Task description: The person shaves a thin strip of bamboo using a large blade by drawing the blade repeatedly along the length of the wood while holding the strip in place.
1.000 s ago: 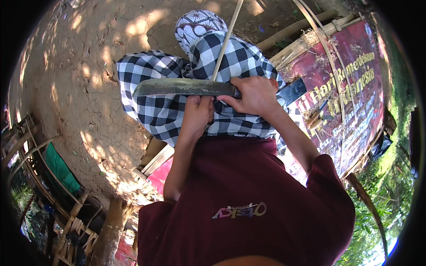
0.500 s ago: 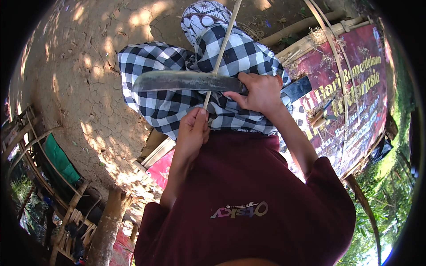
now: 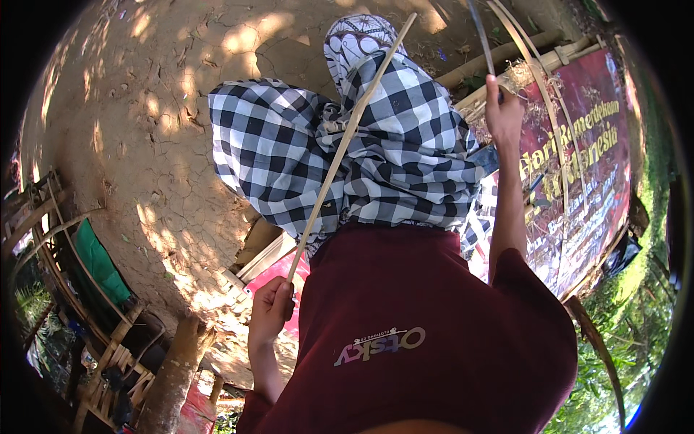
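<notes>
My left hand [image 3: 270, 309] is closed round the lower end of a long, thin bamboo strip [image 3: 338, 155]. The strip slants up and to the right across my lap, over the black-and-white checked cloth [image 3: 267, 145] on my legs. Far out to the right, my right hand [image 3: 504, 114] grips a machete [image 3: 480, 32], its blade pointing away from me and seen nearly edge-on. The handle is mostly hidden in my fingers. Blade and strip are well apart.
A dark red printed banner [image 3: 578, 94] lies at the right, with bamboo strips [image 3: 538, 69] across it and fibre shavings at its far edge. Dry cracked earth [image 3: 144, 123] spreads to the left. A wooden post [image 3: 170, 376] and a green cloth [image 3: 100, 260] stand at lower left.
The machete has left the strip and swung up and right with my right hand. My left hand has drawn back toward me and left, bringing the strip with it.
</notes>
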